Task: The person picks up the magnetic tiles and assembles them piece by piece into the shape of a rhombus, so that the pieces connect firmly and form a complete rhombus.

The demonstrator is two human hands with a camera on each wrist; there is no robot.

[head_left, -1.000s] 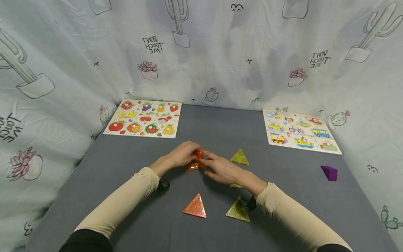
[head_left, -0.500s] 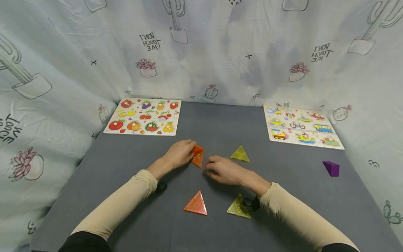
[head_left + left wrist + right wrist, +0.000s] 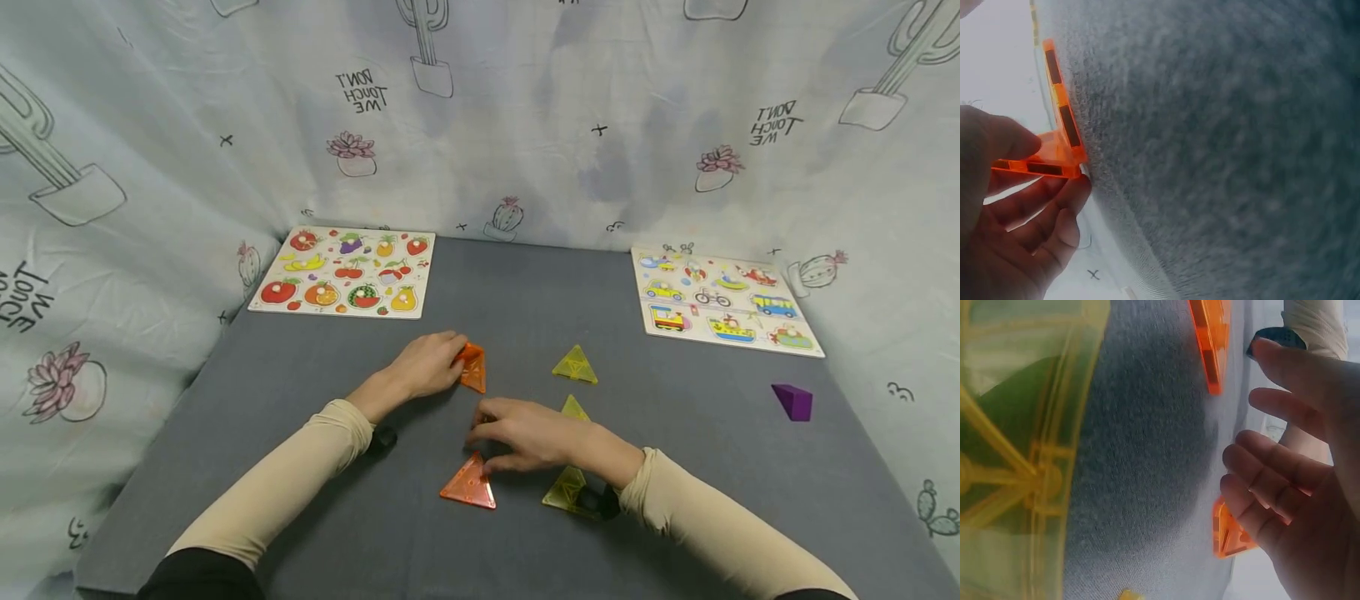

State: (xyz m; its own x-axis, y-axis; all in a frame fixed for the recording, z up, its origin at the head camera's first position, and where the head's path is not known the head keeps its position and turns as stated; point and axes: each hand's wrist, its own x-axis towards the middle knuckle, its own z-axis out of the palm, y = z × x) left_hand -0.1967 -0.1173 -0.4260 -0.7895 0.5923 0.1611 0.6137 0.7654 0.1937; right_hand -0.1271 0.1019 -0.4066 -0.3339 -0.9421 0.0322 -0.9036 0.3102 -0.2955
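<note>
Two translucent orange triangular plastic tiles (image 3: 472,368), dark bars set in their rims; edges meeting at an angle, one tile lying low along the table, the other rising from it. Location: middle of the table, at the fingertips of the left hand (image 3: 426,367), which pinches the raised tile between thumb and fingers.

One single orange triangular tile (image 3: 469,487), translucent plastic, lying flat on the table nearer the person. The thumb of the right hand (image 3: 528,433) overlaps its upper edge in the head view; contact cannot be told. Condition of this hand: ungripping, fingers loosely bent, palm seen from the right wrist camera.

Three translucent yellow triangular plastic tiles, in a loose row to the right: far tile (image 3: 575,367), fully visible; middle tile (image 3: 574,407), largely hidden by the right hand; near tile (image 3: 564,488), partly covered by the right wrist and its black band (image 3: 597,502).

One solid purple wedge-shaped block (image 3: 793,403), towards the right edge.

Two pale flat picture boards at the back: fruit board (image 3: 342,273), left; vehicle board (image 3: 726,302), right.

One grey cloth-covered table (image 3: 360,533), backed by white fabric printed with cacti (image 3: 532,108).
</note>
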